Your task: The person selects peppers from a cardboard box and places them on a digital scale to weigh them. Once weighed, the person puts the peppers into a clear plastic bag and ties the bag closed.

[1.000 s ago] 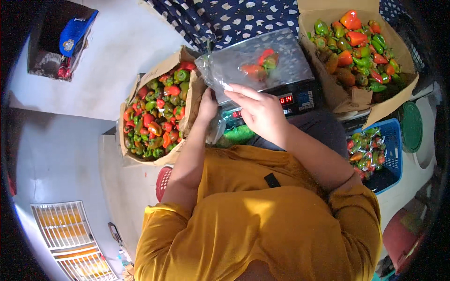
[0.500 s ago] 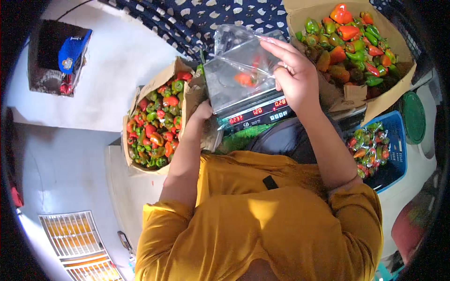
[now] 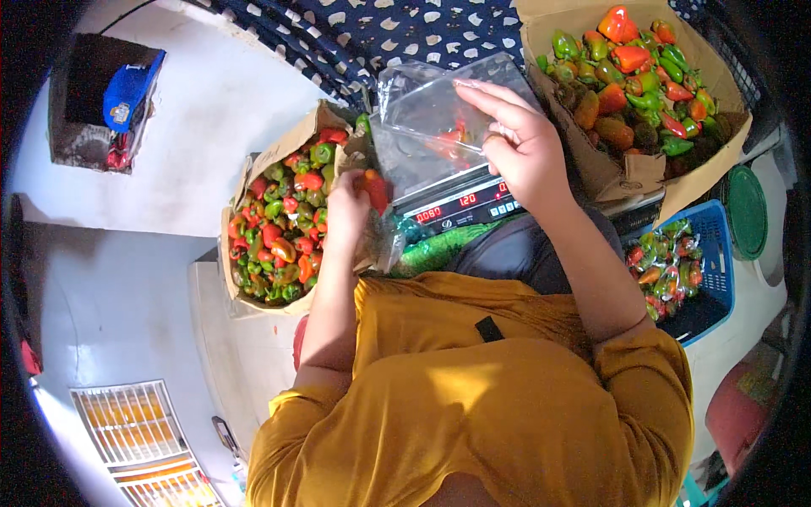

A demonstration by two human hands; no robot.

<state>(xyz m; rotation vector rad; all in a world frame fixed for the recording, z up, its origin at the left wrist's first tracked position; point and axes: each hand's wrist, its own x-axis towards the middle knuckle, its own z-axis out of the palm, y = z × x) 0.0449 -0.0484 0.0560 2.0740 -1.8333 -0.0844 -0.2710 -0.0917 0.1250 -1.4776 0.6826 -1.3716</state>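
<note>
My left hand point(image 3: 348, 211) is closed on a red pepper point(image 3: 372, 189), held between the left cardboard box point(image 3: 240, 189) and the digital scale point(image 3: 463, 209). Above the scale's metal plate my right hand point(image 3: 525, 144) pinches the edge of a clear plastic bag point(image 3: 412, 95), with its index finger stretched out along the film. An orange-red pepper point(image 3: 453, 135) shows through the film over the plate. Many red and green peppers point(image 3: 283, 224) fill the left box. Part of the scale's red-lit display is covered by my right wrist.
A larger open cardboard box point(image 3: 541, 25) of red and green peppers stands at the far right. Nearer is a blue plastic basket point(image 3: 719, 269) with bagged peppers point(image 3: 665, 266), beside a green round lid point(image 3: 747, 213). A green sack point(image 3: 443, 251) lies before the scale.
My left hand, formerly low beside the left box with its fingers hidden, now shows a red pepper in its grip. My right hand and the bag have shifted slightly. The scale's reading differs.
</note>
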